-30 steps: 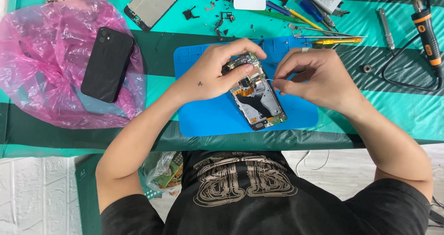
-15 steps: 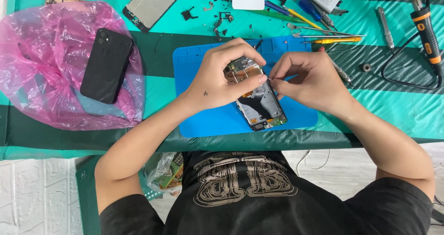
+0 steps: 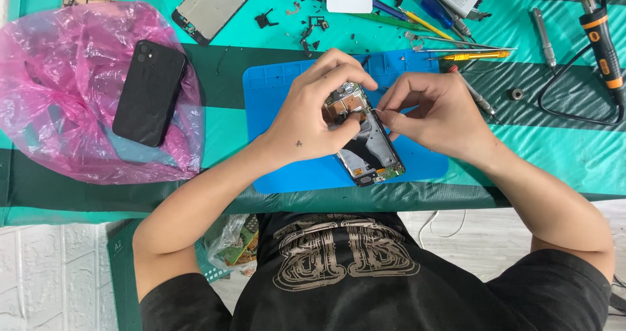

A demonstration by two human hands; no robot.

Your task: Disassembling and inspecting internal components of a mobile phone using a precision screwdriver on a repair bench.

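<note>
Phone repair on a blue mat (image 3: 274, 103), head view. Opened phone (image 3: 368, 142) lies face down near mat centre, tilted, bottom end toward 5 o'clock, circuit boards and metal shield exposed. Left hand (image 3: 313, 119) wraps the phone's upper half from 9 o'clock, fingers curled over the top edge, thumb pressed on the board: clamped on it, not spread. Right hand (image 3: 433, 116) comes in from 3 o'clock, thumb and forefinger pinched on something thin and pale at the phone's right edge; too small to tell if it's a cable, tool tip or shield tab.

Judgement for doing this well: keep the left clamp firm so the frame can't skid on the mat; pull or pry low and slow along the edge, no jerk, since ribbons tear easily; keep the pinch close to the joint.

Around: black phone (image 3: 149, 91) on pink plastic bag (image 3: 59, 77) at 9 o'clock, well apart. Bare screen panel (image 3: 218, 5) at 11. Small black parts (image 3: 306, 18) at 12. Screwdrivers and tweezers (image 3: 456, 44) at 1–2. Orange-and-black handled tool (image 3: 603, 44) with cord at far 2.
</note>
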